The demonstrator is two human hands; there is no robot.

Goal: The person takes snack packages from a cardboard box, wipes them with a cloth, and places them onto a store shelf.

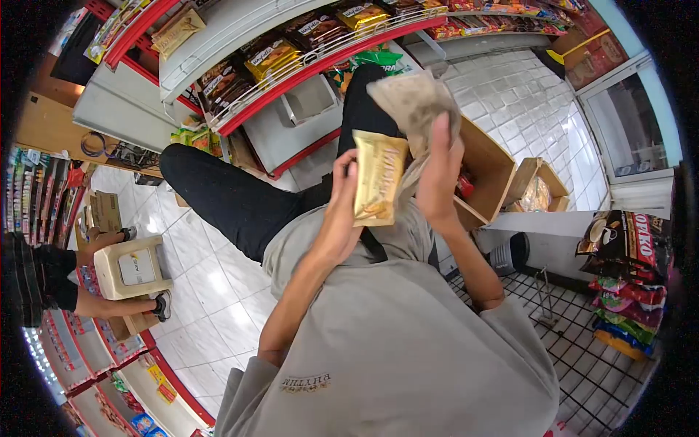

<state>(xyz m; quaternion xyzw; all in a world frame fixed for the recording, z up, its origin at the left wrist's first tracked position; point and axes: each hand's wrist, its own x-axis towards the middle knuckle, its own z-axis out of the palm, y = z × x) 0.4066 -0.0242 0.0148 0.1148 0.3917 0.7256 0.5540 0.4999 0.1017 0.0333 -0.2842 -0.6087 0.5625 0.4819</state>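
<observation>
My left hand (341,200) is closed around a gold snack packet (379,178) with large pale lettering, keeping it upright before my chest. Just right of it, my right hand (439,171) grips a greyish-beige cloth (413,105). The cloth is smeared by motion and hangs behind and beside the packet; its lower part is partly covered by my hand. Whether it touches the packet I cannot tell. Behind my right hand stands a wooden box (486,171) with something red inside.
A red-edged shelf (320,65) with wafer packs crosses the top. A smaller wooden box (542,186) holds clear-wrapped goods. At right, snack bags (626,247) hang by a black wire rack (557,331). Another person's legs (91,288) are beside a beige plastic stool (131,269) at left.
</observation>
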